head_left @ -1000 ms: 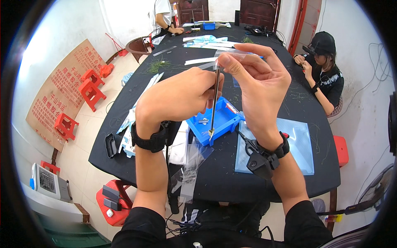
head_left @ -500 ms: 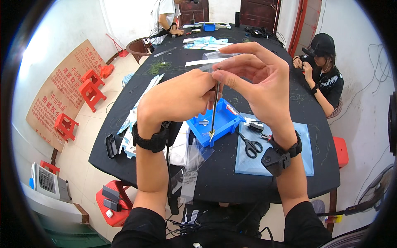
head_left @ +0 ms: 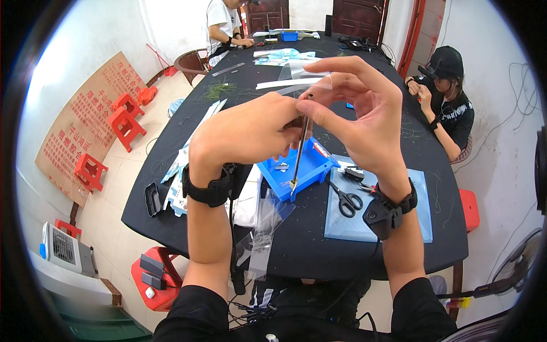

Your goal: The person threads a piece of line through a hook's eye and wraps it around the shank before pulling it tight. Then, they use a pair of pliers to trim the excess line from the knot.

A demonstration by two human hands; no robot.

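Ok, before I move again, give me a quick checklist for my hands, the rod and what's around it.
1. Rod in the left hand: ok, gripped toward its upper end.
2. Right hand at the rod's top: ok.
3. Clear film held firmly: cannot tell from this angle.
4. Rod's lower end clear of the tray: cannot tell, they overlap in view.
5. Scissors clear of both hands: ok, lying on the blue pad.

The right hand (head_left: pixel 367 108) has its thumb (head_left: pixel 322 115) lower; the film (head_left: pixel 293 71) now pokes out farther left of the index fingertip (head_left: pixel 315 65). The rod (head_left: pixel 300 153) leans more, its top just beyond the thumb. Below the fingers, the scissors (head_left: pixel 342 196) are now uncovered.
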